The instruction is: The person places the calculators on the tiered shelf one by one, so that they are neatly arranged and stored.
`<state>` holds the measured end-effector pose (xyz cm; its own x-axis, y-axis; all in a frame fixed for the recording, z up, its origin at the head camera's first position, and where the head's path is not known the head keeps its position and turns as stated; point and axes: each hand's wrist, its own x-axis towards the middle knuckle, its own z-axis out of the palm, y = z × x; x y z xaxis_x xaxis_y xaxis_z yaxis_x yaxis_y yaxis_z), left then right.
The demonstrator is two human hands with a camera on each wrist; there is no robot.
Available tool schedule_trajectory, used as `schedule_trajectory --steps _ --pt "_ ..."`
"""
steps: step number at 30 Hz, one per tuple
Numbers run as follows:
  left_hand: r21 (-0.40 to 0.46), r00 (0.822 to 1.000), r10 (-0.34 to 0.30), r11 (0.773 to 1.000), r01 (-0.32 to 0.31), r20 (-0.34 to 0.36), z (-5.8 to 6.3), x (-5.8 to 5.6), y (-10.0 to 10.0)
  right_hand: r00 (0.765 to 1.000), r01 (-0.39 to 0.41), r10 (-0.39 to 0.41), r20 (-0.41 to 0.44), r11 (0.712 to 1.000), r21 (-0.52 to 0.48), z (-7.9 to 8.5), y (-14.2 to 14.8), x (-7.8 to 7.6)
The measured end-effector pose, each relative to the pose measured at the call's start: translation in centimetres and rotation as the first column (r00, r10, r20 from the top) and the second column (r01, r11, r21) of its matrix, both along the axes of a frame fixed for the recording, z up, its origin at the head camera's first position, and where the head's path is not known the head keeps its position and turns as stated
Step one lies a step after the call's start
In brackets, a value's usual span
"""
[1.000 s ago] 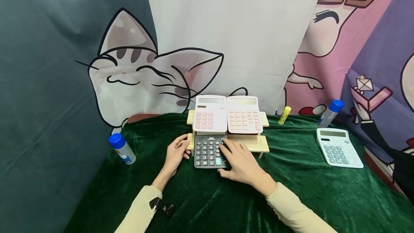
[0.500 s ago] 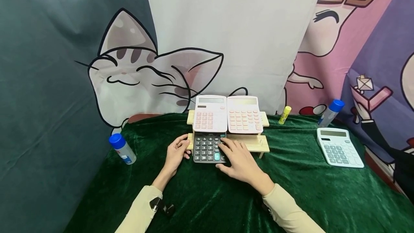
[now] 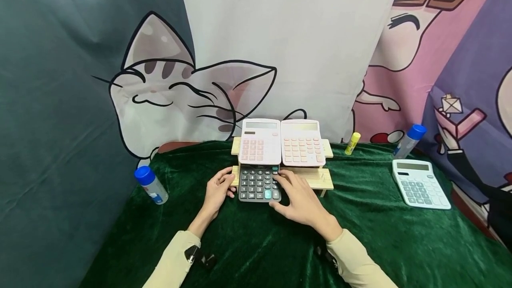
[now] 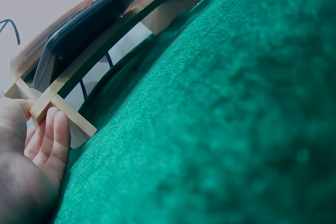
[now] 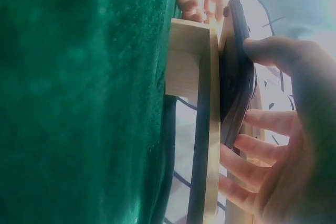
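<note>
A black calculator leans on the lower tier of a small wooden stand. Its upper edge is hidden behind a white calculator with pink keys on the tier above. Beside that sits a second pink-keyed calculator. My left hand grips the left end of the lower tier, thumb above and fingers below, as the left wrist view shows. My right hand is at the black calculator's right side. Its thumb touches the front corner and its fairly straight fingers lie along the side.
A blue-capped bottle stands at the left. Towards the right are a yellow glue stick, another blue-capped bottle and a white calculator with grey keys. A green velvet cloth covers the table, with a printed cartoon backdrop behind.
The black calculator has slid back, further under the pink-keyed one. My right hand has shifted slightly right, off its keys to its side edge. The left hand stays on the stand.
</note>
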<state>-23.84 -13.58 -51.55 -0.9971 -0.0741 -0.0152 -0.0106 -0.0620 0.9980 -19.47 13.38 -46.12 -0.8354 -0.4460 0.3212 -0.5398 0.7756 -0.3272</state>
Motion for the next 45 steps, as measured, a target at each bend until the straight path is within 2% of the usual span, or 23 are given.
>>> schedule_trajectory --steps 13,25,32,35,38,41,45 --pt "-0.002 1.000 0.009 1.000 -0.009 0.003 0.1 0.1 -0.3 1.000 0.013 -0.013 -0.017 1.000 0.002 -0.1 -0.6 -0.3" --pt "-0.003 1.000 0.020 1.000 -0.020 0.001 0.1 0.1 -0.4 1.000 0.014 -0.015 0.026 1.000 0.027 0.1 -0.8 -0.3" --pt "0.000 1.000 0.009 1.000 -0.009 -0.003 0.0 0.0 0.0 0.999 0.016 -0.014 0.051 1.000 -0.026 0.3 0.3 -0.4" --pt "0.000 1.000 0.006 1.000 -0.006 0.001 0.0 0.0 0.1 0.998 -0.007 0.011 0.056 0.998 -0.059 0.4 1.5 -0.4" --pt "-0.005 1.000 0.006 1.000 -0.006 0.006 0.1 0.1 0.1 0.999 -0.040 0.044 0.031 0.994 -0.105 0.6 3.2 -0.3" --pt "-0.012 1.000 0.002 1.000 -0.002 0.002 0.1 0.1 0.2 0.997 -0.065 0.057 -0.054 0.985 -0.162 0.9 5.4 -0.4" --pt "-0.014 1.000 0.007 1.000 -0.007 -0.001 0.0 0.1 0.2 0.982 -0.040 -0.008 -0.189 0.967 -0.253 1.0 8.7 -0.7"
